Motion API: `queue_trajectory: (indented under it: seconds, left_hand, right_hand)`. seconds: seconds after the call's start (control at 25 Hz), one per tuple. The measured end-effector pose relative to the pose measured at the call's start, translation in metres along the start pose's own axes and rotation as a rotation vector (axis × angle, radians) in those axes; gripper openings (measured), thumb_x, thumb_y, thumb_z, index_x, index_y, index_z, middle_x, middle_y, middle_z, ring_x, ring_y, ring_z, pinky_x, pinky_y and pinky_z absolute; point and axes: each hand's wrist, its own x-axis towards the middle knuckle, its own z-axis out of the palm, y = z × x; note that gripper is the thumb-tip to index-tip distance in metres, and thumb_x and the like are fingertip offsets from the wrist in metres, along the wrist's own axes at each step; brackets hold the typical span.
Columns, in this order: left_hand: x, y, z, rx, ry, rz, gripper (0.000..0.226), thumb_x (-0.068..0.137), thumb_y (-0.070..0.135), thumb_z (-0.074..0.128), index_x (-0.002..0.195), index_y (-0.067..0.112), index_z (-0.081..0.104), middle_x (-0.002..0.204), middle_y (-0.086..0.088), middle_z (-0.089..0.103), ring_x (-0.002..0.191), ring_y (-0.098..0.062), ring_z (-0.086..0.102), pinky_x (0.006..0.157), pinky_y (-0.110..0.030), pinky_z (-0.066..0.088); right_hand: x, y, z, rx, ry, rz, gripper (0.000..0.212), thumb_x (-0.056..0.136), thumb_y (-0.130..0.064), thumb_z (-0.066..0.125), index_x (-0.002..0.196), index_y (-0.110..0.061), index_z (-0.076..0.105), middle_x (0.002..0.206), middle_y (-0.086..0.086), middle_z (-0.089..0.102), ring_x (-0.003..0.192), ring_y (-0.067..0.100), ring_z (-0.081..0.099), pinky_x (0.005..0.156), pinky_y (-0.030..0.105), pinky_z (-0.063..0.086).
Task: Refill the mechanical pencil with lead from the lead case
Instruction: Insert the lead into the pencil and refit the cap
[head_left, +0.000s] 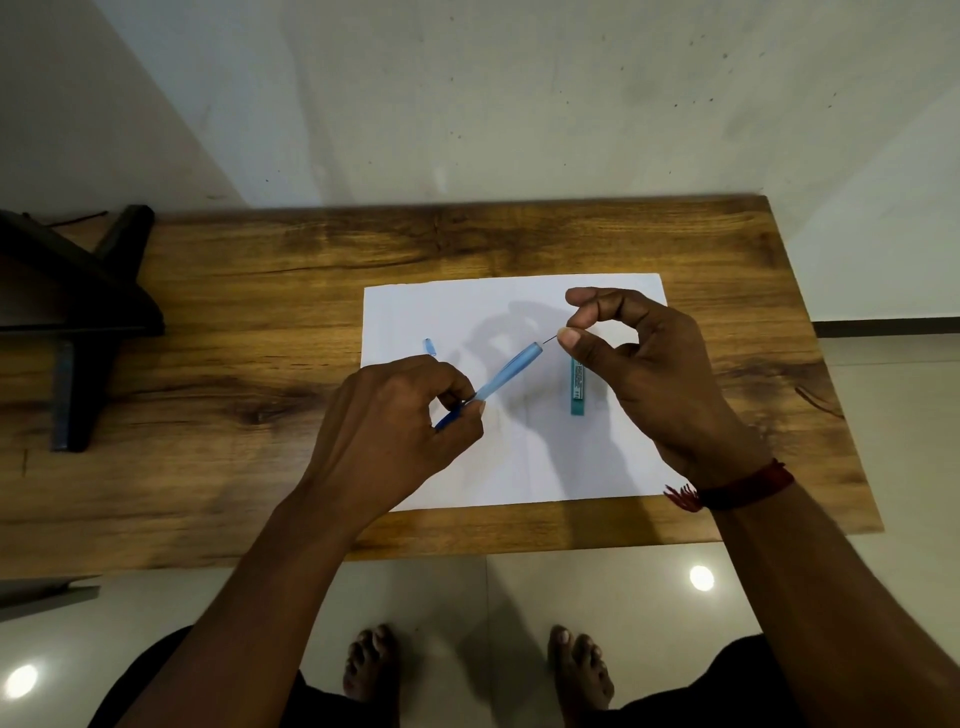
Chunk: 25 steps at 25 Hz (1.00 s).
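The fingers (571, 338) of the right hand (654, 374) are pinched shut on one thin dark lead (550, 340), whose free end points at the open rear end of the mechanical pencil (511, 369) and lies just beside it. The left hand (395, 415) grips the pencil's lower barrel, closed around it, tilting the open end up toward the right. The lead is judged light, stiff and brittle; it is best held close to its tip and fed straight. The pale-blue barrel looks smooth and light. The teal lead case (579, 387) lies flat on the white paper (467, 306) under the right hand; its contents cannot be seen. A small clear cap (429, 346) rests apart on the paper, which lies on the wooden table (234, 312).
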Motion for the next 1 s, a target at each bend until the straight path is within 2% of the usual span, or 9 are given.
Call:
queue_trajectory:
  seconds: [0.16,0.24,0.36,0.48,0.6,0.72,0.8,0.88,1.0]
  left_hand:
    - [0.0,0.001,0.001,-0.003,0.002,0.003,0.017,0.082,0.036,0.068,0.083,0.019,0.071,0.078,0.006,0.07,0.053,-0.005,0.048,0.057,-0.013,0.037]
    - [0.001,0.001,0.001,-0.013,0.014,0.001,0.017,0.082,0.036,0.068,0.084,0.019,0.071,0.079,0.007,0.07,0.05,-0.002,0.046,0.056,-0.012,0.036]
    - [0.001,0.001,0.0,-0.067,0.068,-0.007,0.012,0.082,0.031,0.071,0.083,0.019,0.07,0.079,0.01,0.069,0.046,0.0,0.047,0.055,-0.005,0.033]
    - [0.0,-0.002,-0.004,-0.195,0.158,-0.041,0.009,0.082,0.028,0.069,0.082,0.019,0.069,0.076,0.015,0.066,0.054,-0.005,0.057,0.055,-0.004,0.039]
    - [-0.002,-0.014,-0.012,-0.305,0.269,-0.106,0.006,0.083,0.027,0.067,0.087,0.022,0.068,0.075,0.024,0.062,0.062,-0.003,0.063,0.053,-0.009,0.047]
    - [-0.005,-0.028,-0.019,-0.364,0.37,-0.199,0.006,0.085,0.028,0.066,0.089,0.025,0.064,0.076,0.019,0.065,0.062,-0.006,0.066,0.054,-0.025,0.056]
    - [-0.007,-0.036,-0.024,-0.373,0.423,-0.239,0.009,0.085,0.029,0.065,0.089,0.021,0.064,0.074,0.014,0.068,0.061,-0.006,0.067,0.054,-0.031,0.058]
    - [-0.01,-0.041,-0.028,-0.368,0.46,-0.259,0.014,0.084,0.032,0.064,0.088,0.019,0.064,0.072,0.011,0.068,0.059,-0.005,0.067,0.054,-0.03,0.058]
    - [-0.014,-0.045,-0.031,-0.38,0.479,-0.293,0.014,0.082,0.031,0.064,0.087,0.018,0.063,0.073,0.006,0.069,0.06,-0.008,0.068,0.055,-0.035,0.059]
  right_hand:
    - [-0.002,-0.003,0.003,-0.063,-0.056,-0.03,0.011,0.082,-0.017,0.073,0.084,-0.025,0.067,0.117,-0.004,0.067,0.11,0.012,0.06,0.072,0.023,0.04]
    - [-0.002,-0.005,0.007,-0.063,-0.066,-0.048,0.011,0.082,-0.016,0.073,0.086,-0.026,0.069,0.115,-0.003,0.068,0.109,0.013,0.061,0.073,0.025,0.042]
    - [-0.002,-0.008,0.017,0.002,-0.012,-0.064,0.011,0.081,-0.017,0.074,0.09,-0.023,0.073,0.111,-0.004,0.07,0.106,0.009,0.062,0.072,0.027,0.047]
    - [-0.002,-0.013,0.031,0.085,0.031,-0.114,0.014,0.079,-0.018,0.076,0.093,-0.023,0.076,0.11,-0.006,0.071,0.108,0.009,0.063,0.076,0.035,0.052]
    - [-0.001,-0.017,0.047,0.124,0.057,-0.16,0.016,0.079,-0.018,0.077,0.094,-0.023,0.076,0.111,-0.005,0.071,0.108,0.011,0.063,0.075,0.029,0.05]
    - [-0.001,-0.014,0.064,-0.158,0.041,-0.229,0.015,0.08,-0.022,0.076,0.095,-0.024,0.076,0.108,-0.005,0.072,0.107,0.012,0.061,0.079,0.023,0.046]
    - [-0.001,-0.009,0.08,-0.437,-0.023,-0.272,0.016,0.081,-0.023,0.075,0.097,-0.021,0.076,0.111,0.001,0.071,0.111,0.02,0.056,0.088,0.028,0.04]
    - [-0.003,-0.004,0.096,-0.644,-0.081,-0.273,0.019,0.082,-0.027,0.074,0.099,-0.02,0.076,0.116,0.005,0.068,0.116,0.027,0.05,0.089,0.033,0.034]
    - [-0.008,0.002,0.111,-0.824,-0.07,-0.283,0.022,0.08,-0.034,0.074,0.097,-0.019,0.077,0.116,0.009,0.066,0.115,0.032,0.05,0.089,0.041,0.041]
